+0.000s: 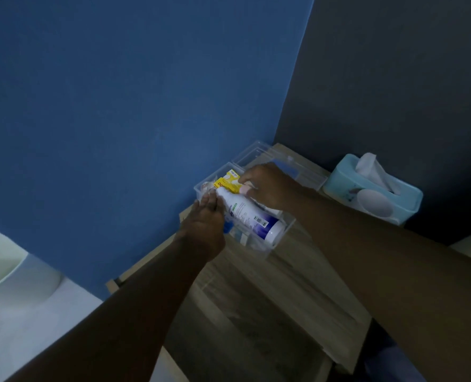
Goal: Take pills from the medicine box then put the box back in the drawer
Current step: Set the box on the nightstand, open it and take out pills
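A clear plastic medicine box (285, 230) stands open on the wooden nightstand top, its lid (259, 153) swung back toward the wall. Inside lie a white and blue bottle (252, 217) and a yellow and white pill carton (228, 181). My left hand (204, 224) rests on the box's near-left side, fingers against the bottle's cap end. My right hand (267, 186) reaches into the box from the right and pinches the yellow carton's edge between thumb and fingers. The rest of what the box holds is hidden by my hands.
A light blue tissue box (372, 191) with a white tissue sticking out stands to the right on the nightstand (270, 285). Blue wall behind, dark grey wall to the right. White bedding (22, 299) lies at lower left.
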A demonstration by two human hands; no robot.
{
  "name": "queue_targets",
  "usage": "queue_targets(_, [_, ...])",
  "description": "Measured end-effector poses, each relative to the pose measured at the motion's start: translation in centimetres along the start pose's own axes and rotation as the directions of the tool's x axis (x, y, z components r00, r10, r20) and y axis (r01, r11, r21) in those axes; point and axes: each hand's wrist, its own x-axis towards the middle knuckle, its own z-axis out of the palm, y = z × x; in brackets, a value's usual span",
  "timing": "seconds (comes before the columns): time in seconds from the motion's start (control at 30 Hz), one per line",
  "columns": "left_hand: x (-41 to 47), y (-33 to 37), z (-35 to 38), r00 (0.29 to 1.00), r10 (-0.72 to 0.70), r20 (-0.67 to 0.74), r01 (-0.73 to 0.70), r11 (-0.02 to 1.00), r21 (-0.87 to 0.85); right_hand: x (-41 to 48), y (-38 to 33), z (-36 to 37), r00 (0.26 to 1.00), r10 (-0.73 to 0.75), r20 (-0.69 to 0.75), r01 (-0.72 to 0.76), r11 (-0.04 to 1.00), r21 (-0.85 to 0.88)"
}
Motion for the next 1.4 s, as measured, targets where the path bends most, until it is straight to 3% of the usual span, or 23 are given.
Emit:
queue_targets(0.33, [0.2, -0.2, 0.0, 1.0, 0.015, 0.018, -0.016, 0.999, 0.035, 1.8, 0.0, 0.0, 0.994, -0.031, 0.105, 0.036, 0.998, -0.049])
queue_targets(0.5, [0.3, 0.4, -0.9, 0.997, -0.008, 0.08, 0.005, 0.999, 0.039, 0.4, -0.8, -0.3, 0.993, 0.033, -0.111, -0.031, 0.999, 0.019])
queue_targets(0.57, [0.2, 0.5, -2.1, 0.993, -0.049, 0.106, 0.054, 0.997, -0.052, -0.8, -1.4, -1.2, 0.986, 0.016, -0.167, -0.008, 0.999, 0.047])
queue_targets(0.67, [-0.5, 0.4, -4.6, 0.992, -0.063, 0.112, 0.098, 0.933, -0.346, -3.1, -2.1, -3.3, 0.981, 0.005, -0.196, 0.013, 0.996, 0.088])
queue_targets(0.77, [-1.6, 1.9, -6.8, 0.989, -0.15, -0.015, 0.102, 0.736, -0.669, -5.4, -2.8, -5.6, 0.979, 0.033, -0.2, -0.005, 0.99, 0.139])
queue_targets(0.87, [-3.2, 4.8, -8.2, 0.971, -0.233, 0.05, 0.131, 0.348, -0.928, -7.6, -3.6, -7.7, 0.972, 0.022, -0.235, 0.02, 0.985, 0.173])
queue_targets(0.93, [-4.8, 7.1, -9.1, 0.971, -0.186, 0.149, 0.154, 0.014, -0.988, -9.3, -4.6, -8.9, 0.969, -0.01, -0.246, 0.058, 0.981, 0.186])
queue_targets(0.97, [-5.7, 8.0, -9.6, 0.974, -0.159, 0.163, 0.147, -0.107, -0.983, -10.2, -5.1, -9.5, 0.97, -0.032, -0.242, 0.081, 0.977, 0.195])
queue_targets(1.07, [-7.8, 10.3, -11.2, 0.991, -0.062, 0.121, 0.094, -0.334, -0.938, -12.9, -6.3, -11.3, 0.968, -0.108, -0.228, 0.154, 0.969, 0.194])
queue_targets(1.2, [-9.9, 12.5, -13.2, 0.995, -0.048, 0.084, 0.052, -0.469, -0.881, -15.8, -7.4, -12.9, 0.951, -0.141, -0.275, 0.198, 0.961, 0.194])
queue_targets(1.4, [-12.1, 14.2, -14.8, 0.993, -0.032, 0.114, 0.086, -0.466, -0.881, -18.9, -8.0, -14.1, 0.947, -0.153, -0.283, 0.224, 0.945, 0.239])
